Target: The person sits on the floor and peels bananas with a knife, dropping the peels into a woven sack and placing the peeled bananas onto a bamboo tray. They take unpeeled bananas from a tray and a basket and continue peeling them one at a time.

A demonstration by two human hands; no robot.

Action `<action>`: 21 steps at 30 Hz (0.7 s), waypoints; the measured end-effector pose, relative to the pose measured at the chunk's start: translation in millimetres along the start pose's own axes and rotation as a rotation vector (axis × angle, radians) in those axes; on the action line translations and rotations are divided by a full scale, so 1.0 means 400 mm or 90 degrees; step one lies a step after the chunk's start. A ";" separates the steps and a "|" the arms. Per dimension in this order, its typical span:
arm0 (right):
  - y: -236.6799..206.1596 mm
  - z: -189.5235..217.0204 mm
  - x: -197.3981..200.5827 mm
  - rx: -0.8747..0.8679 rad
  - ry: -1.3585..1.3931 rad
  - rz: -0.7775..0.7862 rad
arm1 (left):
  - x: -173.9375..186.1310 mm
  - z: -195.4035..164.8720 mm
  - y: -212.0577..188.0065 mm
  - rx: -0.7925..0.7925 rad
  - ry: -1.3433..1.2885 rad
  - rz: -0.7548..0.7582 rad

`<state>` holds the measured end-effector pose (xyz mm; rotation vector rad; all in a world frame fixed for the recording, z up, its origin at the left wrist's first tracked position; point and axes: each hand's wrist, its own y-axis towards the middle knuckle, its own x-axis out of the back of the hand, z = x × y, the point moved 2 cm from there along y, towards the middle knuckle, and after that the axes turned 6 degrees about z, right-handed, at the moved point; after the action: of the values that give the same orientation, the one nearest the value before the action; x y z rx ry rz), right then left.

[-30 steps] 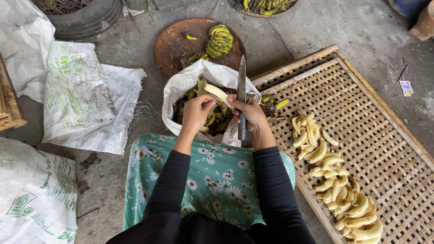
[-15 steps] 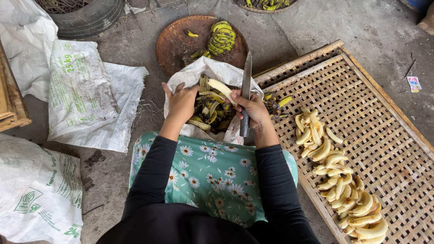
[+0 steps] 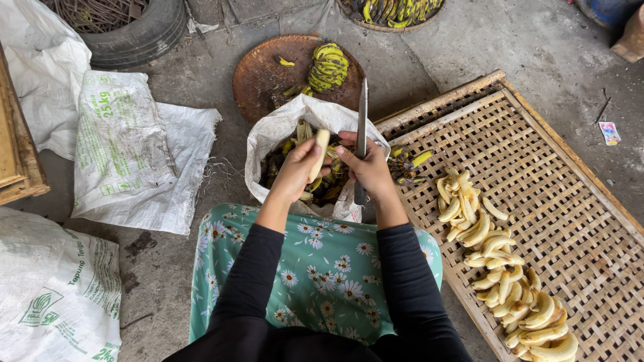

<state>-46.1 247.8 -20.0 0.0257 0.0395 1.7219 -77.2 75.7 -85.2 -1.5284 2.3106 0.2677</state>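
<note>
Pale peeled banana (image 3: 319,153) upright in closed left hand (image 3: 297,171); knife (image 3: 362,127) tip-up in gripping right hand (image 3: 365,167).

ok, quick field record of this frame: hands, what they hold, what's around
left hand: holds a peeled banana over the sack
right hand: grips a knife, blade pointing up and away
sack: white bag, open, with peels inside
woven tray: on the person's right, carries a row of peeled bananas
round basket: beyond the sack, with unpeeled bananas
</note>
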 end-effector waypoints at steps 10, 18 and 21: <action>0.011 -0.008 0.000 0.038 0.109 0.044 | 0.046 -0.025 -0.010 0.080 -0.493 0.068; -0.057 0.010 -0.112 0.185 -0.142 0.072 | 0.045 0.046 0.091 -0.218 -0.510 -0.286; -0.086 0.016 -0.129 0.047 -0.022 0.137 | 0.059 -0.015 0.092 -0.269 -0.444 -0.352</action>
<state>-4.0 202.1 -14.6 0.1179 0.0760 1.9343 -120.2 68.2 -90.4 -1.8106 1.2912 0.9932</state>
